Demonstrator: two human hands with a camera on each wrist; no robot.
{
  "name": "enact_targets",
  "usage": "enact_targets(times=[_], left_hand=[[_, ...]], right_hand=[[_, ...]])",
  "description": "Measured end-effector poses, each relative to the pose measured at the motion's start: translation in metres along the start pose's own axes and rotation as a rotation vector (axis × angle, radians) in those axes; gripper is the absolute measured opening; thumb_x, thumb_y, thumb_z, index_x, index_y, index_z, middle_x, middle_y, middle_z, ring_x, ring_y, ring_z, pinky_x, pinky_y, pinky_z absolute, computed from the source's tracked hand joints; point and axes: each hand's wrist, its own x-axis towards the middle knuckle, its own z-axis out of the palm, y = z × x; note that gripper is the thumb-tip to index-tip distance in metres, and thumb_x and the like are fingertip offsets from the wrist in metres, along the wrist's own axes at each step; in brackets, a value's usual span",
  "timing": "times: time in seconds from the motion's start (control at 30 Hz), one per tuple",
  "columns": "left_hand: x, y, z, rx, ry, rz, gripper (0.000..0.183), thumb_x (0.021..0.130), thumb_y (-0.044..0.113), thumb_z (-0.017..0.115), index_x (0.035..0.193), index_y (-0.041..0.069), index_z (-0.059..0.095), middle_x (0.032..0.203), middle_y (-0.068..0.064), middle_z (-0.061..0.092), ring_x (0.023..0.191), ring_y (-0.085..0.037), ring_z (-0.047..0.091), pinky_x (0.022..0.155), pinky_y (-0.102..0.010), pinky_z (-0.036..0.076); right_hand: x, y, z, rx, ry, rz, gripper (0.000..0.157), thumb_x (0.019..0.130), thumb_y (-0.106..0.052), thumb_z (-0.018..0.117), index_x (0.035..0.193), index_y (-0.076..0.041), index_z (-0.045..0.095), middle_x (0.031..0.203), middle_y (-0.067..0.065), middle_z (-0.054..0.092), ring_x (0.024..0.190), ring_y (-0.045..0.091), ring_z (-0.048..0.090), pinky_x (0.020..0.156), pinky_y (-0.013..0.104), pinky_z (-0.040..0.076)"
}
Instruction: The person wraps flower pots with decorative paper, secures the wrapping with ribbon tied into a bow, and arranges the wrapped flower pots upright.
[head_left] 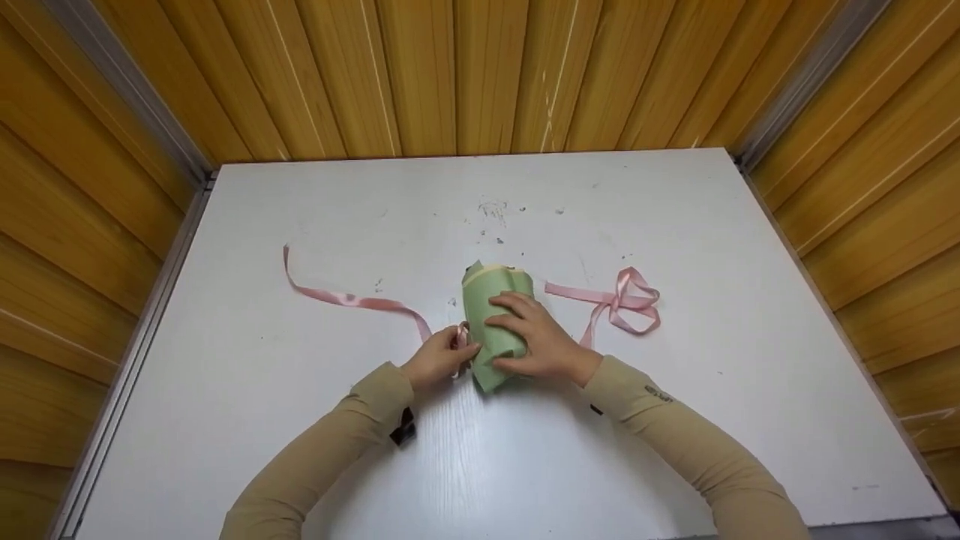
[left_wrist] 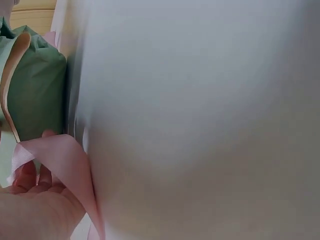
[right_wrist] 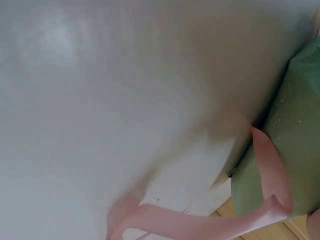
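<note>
Fingers of my right hand (head_left: pixel 546 341) are spread and gently bent, lying over the green package (head_left: pixel 486 300) from its right side without closing round it, while those of my left hand (head_left: pixel 442 356) are curled, pinching pink ribbon (head_left: pixel 367 303) just at the package's left edge. So the package lies between them, its long axis running away from me, roughly across the line joining both hands; my right is nearer, resting on it, and I can't tell whether my left thumb touches it. From the left fingers, ribbon trails out leftward and away over the white table (head_left: pixel 300 420). Beyond the right fingers, a looped length of ribbon (head_left: pixel 636 300) lies to their right; whether both lengths join beneath the package, I can't tell. Farther off, past all fingertips, stands a wood-patterned wall (head_left: pixel 487 75).
</note>
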Motion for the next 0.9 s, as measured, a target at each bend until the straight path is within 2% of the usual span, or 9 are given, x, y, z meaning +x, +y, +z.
enact_targets(times=[0.13, 0.27, 0.37, 0.43, 0.5, 0.57, 0.63, 0.73, 0.9], left_hand=[[0.0, 0.0, -0.004, 0.01, 0.001, 0.021, 0.024, 0.093, 0.015, 0.058, 0.107, -0.004, 0.052, 0.083, -0.003, 0.054, 0.066, -0.011, 0.05, 0.057, -0.021, 0.042], [-0.004, -0.002, -0.016, 0.037, -0.01, 0.065, 0.021, 0.09, 0.006, 0.059, 0.105, -0.006, 0.05, 0.087, -0.006, 0.058, 0.07, -0.007, 0.051, 0.059, -0.019, 0.043], [-0.008, -0.003, -0.029, 0.09, -0.03, 0.081, 0.024, 0.089, 0.003, 0.06, 0.108, -0.006, 0.049, 0.089, -0.01, 0.061, 0.072, -0.007, 0.052, 0.061, -0.019, 0.043], [-0.01, -0.005, -0.037, 0.15, -0.015, 0.094, 0.025, 0.089, 0.005, 0.061, 0.108, -0.006, 0.05, 0.09, -0.011, 0.062, 0.074, -0.009, 0.053, 0.064, -0.021, 0.044], [-0.011, -0.006, -0.043, 0.217, 0.044, 0.107, 0.025, 0.089, 0.007, 0.063, 0.108, -0.005, 0.052, 0.09, -0.011, 0.061, 0.078, -0.013, 0.054, 0.069, -0.025, 0.045], [-0.011, -0.007, -0.049, 0.31, 0.141, 0.133, 0.027, 0.088, 0.009, 0.065, 0.108, -0.004, 0.054, 0.095, -0.013, 0.06, 0.089, -0.021, 0.056, 0.08, -0.032, 0.047], [-0.01, -0.008, -0.055, 0.392, 0.237, 0.137, 0.032, 0.086, 0.013, 0.068, 0.111, -0.004, 0.054, 0.105, -0.019, 0.056, 0.103, -0.031, 0.052, 0.092, -0.041, 0.043], [-0.01, -0.008, -0.061, 0.499, 0.327, 0.078, 0.049, 0.084, 0.023, 0.071, 0.12, -0.004, 0.05, 0.126, -0.028, 0.043, 0.124, -0.042, 0.032, 0.105, -0.054, 0.028], [-0.007, -0.012, -0.07, 0.573, 0.307, -0.145, 0.087, 0.083, 0.04, 0.07, 0.14, -0.008, 0.026, 0.144, -0.037, 0.006, 0.137, -0.048, -0.002, 0.112, -0.059, 0.005]], right_hand=[[-0.005, 0.001, 0.0, 0.031, 0.011, 0.032, 0.054, 0.074, -0.038, 0.077, 0.119, -0.013, 0.062, 0.139, 0.011, 0.045, 0.133, 0.033, 0.035, 0.108, 0.053, 0.029], [-0.007, 0.001, 0.001, 0.064, 0.006, 0.043, 0.053, 0.075, -0.036, 0.078, 0.119, -0.012, 0.061, 0.139, 0.011, 0.044, 0.133, 0.033, 0.033, 0.109, 0.053, 0.028], [-0.005, 0.001, 0.002, 0.063, 0.0, 0.039, 0.052, 0.076, -0.035, 0.077, 0.12, -0.013, 0.06, 0.14, 0.01, 0.043, 0.134, 0.032, 0.032, 0.109, 0.053, 0.027], [-0.004, 0.001, 0.002, 0.06, -0.001, 0.037, 0.052, 0.076, -0.035, 0.077, 0.12, -0.013, 0.06, 0.14, 0.01, 0.043, 0.134, 0.032, 0.032, 0.109, 0.052, 0.027], [-0.003, 0.001, 0.002, 0.061, -0.001, 0.037, 0.052, 0.076, -0.035, 0.077, 0.12, -0.012, 0.06, 0.14, 0.01, 0.043, 0.134, 0.032, 0.031, 0.109, 0.052, 0.027], [-0.002, 0.001, 0.003, 0.063, 0.0, 0.034, 0.052, 0.076, -0.035, 0.077, 0.119, -0.012, 0.061, 0.14, 0.011, 0.043, 0.134, 0.033, 0.031, 0.109, 0.053, 0.026], [-0.001, 0.001, 0.003, 0.062, 0.0, 0.033, 0.052, 0.076, -0.036, 0.077, 0.119, -0.012, 0.061, 0.14, 0.011, 0.043, 0.134, 0.033, 0.032, 0.11, 0.054, 0.026], [-0.002, 0.001, 0.003, 0.059, 0.0, 0.035, 0.052, 0.076, -0.036, 0.077, 0.119, -0.012, 0.061, 0.14, 0.01, 0.043, 0.134, 0.033, 0.032, 0.11, 0.054, 0.026], [-0.003, 0.001, 0.003, 0.068, 0.007, 0.033, 0.051, 0.076, -0.036, 0.078, 0.118, -0.012, 0.061, 0.139, 0.011, 0.044, 0.133, 0.033, 0.032, 0.109, 0.054, 0.026]])
